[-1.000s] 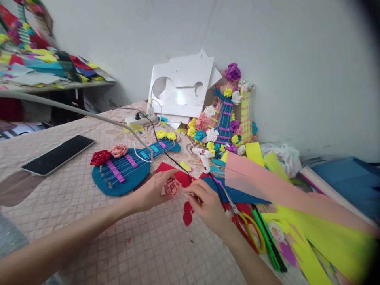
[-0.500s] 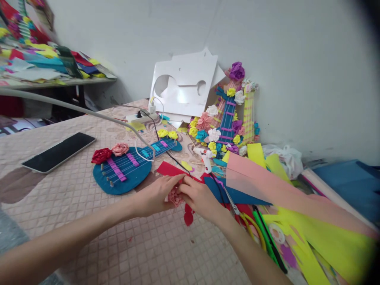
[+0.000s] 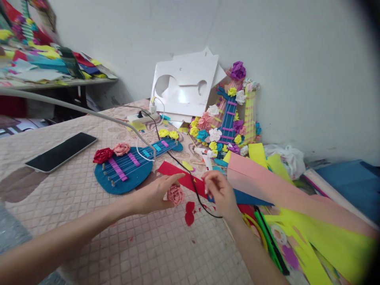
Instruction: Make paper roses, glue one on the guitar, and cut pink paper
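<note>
My left hand [image 3: 158, 194] is closed around a pink paper rose [image 3: 175, 195] between thumb and fingers, its spiral petals facing right. My right hand [image 3: 220, 192] is apart from it, just below the white glue gun [image 3: 207, 155], with fingers loosely curled and nothing visible between them. Between the hands lie a red strip [image 3: 185, 179] and a black cord [image 3: 199, 196]. Small red petal-shaped cutouts [image 3: 189, 213] rest on the cloth. A blue guitar-shaped craft [image 3: 130, 174] with strings, purple bars and paper roses lies beyond my left hand.
A phone [image 3: 61, 152] lies at left, and a white cable [image 3: 89, 112] arches over the table. Decorated instrument crafts [image 3: 228, 118] lean on the wall beside white cut-out boards [image 3: 190, 95]. Pink sheet [image 3: 267, 174], yellow pieces [image 3: 326, 233] and a green cutter [image 3: 270, 241] crowd the right.
My right hand has let go of the pink rose and moved right toward the glue gun. The left hand keeps the rose, which now shows fully.
</note>
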The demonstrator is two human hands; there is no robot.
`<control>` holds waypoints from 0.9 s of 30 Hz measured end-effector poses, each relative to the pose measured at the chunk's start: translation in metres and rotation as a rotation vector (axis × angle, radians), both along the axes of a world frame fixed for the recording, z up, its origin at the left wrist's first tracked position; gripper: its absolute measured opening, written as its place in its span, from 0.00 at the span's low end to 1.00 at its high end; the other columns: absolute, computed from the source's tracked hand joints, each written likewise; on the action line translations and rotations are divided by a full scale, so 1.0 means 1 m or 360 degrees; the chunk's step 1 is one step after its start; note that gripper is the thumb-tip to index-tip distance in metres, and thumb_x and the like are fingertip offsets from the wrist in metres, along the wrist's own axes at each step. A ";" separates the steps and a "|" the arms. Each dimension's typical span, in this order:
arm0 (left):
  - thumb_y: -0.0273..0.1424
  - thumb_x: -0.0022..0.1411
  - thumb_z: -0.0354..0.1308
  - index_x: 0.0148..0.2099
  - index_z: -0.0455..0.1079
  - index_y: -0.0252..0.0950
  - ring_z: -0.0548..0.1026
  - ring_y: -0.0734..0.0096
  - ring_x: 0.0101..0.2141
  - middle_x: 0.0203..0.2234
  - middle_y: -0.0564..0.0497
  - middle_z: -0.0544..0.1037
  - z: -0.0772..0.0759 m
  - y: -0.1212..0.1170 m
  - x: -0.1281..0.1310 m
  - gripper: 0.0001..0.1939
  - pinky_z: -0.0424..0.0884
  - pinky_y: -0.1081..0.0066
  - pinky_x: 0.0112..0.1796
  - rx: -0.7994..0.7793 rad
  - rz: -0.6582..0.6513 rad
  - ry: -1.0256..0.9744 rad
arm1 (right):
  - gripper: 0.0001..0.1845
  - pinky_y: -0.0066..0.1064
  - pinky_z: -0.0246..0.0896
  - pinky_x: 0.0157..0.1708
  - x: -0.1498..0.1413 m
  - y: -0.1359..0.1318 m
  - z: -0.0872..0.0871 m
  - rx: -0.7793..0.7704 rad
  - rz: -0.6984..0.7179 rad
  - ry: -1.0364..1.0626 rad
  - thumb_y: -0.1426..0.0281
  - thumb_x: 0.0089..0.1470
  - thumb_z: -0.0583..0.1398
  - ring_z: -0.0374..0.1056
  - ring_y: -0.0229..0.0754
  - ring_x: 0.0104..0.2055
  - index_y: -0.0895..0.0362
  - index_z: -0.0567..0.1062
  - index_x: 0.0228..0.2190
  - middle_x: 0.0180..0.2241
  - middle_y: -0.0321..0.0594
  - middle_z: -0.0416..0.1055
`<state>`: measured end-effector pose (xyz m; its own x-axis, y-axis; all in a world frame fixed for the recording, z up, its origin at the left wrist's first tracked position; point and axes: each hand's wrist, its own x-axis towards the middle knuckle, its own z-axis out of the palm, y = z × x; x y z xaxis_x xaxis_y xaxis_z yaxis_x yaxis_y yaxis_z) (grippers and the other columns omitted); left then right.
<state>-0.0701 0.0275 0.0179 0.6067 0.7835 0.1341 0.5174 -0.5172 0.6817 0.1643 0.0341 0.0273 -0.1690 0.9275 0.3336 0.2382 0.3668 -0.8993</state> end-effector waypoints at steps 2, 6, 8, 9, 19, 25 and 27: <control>0.27 0.53 0.59 0.63 0.50 0.38 0.71 0.60 0.45 0.46 0.43 0.73 0.002 0.001 -0.001 0.37 0.67 0.61 0.45 -0.0036 0.0012 0.0011 | 0.05 0.23 0.52 0.16 0.016 0.000 0.001 -0.0148 -0.0219 0.0412 0.67 0.57 0.57 0.58 0.30 0.20 0.54 0.66 0.30 0.34 0.35 0.68; 0.27 0.53 0.59 0.62 0.51 0.39 0.70 0.60 0.46 0.47 0.44 0.72 0.002 0.001 -0.002 0.36 0.67 0.62 0.45 -0.0062 0.0040 -0.0021 | 0.09 0.20 0.49 0.16 0.046 -0.004 0.002 -0.0111 -0.0526 0.0839 0.65 0.52 0.61 0.58 0.28 0.19 0.54 0.66 0.31 0.28 0.30 0.66; 0.28 0.53 0.59 0.63 0.50 0.40 0.70 0.60 0.46 0.47 0.44 0.72 0.000 0.002 -0.004 0.36 0.67 0.62 0.45 -0.0065 0.0042 -0.0031 | 0.10 0.20 0.49 0.16 0.057 -0.009 0.002 -0.0052 -0.0636 0.0894 0.65 0.50 0.63 0.58 0.28 0.19 0.53 0.66 0.31 0.26 0.28 0.64; 0.28 0.53 0.59 0.63 0.50 0.41 0.70 0.60 0.46 0.48 0.44 0.72 -0.002 0.003 -0.005 0.37 0.67 0.62 0.46 -0.0062 0.0039 -0.0036 | 0.10 0.20 0.49 0.16 0.062 -0.011 0.001 -0.0030 -0.0678 0.0906 0.65 0.50 0.63 0.58 0.28 0.19 0.53 0.66 0.31 0.25 0.28 0.64; 0.29 0.53 0.59 0.64 0.47 0.41 0.71 0.60 0.46 0.47 0.44 0.72 -0.012 0.014 -0.020 0.39 0.68 0.62 0.46 -0.0062 0.0158 -0.0056 | 0.10 0.21 0.49 0.16 0.122 -0.021 0.039 0.0374 -0.1015 0.1063 0.72 0.44 0.65 0.55 0.29 0.19 0.57 0.67 0.24 0.22 0.29 0.63; 0.29 0.53 0.58 0.63 0.49 0.38 0.72 0.61 0.47 0.47 0.43 0.72 0.000 0.012 -0.019 0.36 0.69 0.62 0.46 -0.0073 0.0206 -0.0126 | 0.10 0.22 0.49 0.14 0.112 -0.026 0.025 0.0116 -0.1007 0.0478 0.63 0.50 0.62 0.57 0.32 0.17 0.55 0.68 0.28 0.20 0.29 0.63; 0.29 0.53 0.59 0.63 0.50 0.37 0.72 0.60 0.47 0.47 0.43 0.73 0.003 0.012 -0.018 0.37 0.69 0.62 0.46 -0.0068 0.0229 -0.0129 | 0.14 0.23 0.51 0.15 0.109 -0.026 0.016 0.0013 -0.1037 -0.0007 0.59 0.54 0.58 0.57 0.32 0.17 0.56 0.69 0.26 0.18 0.30 0.62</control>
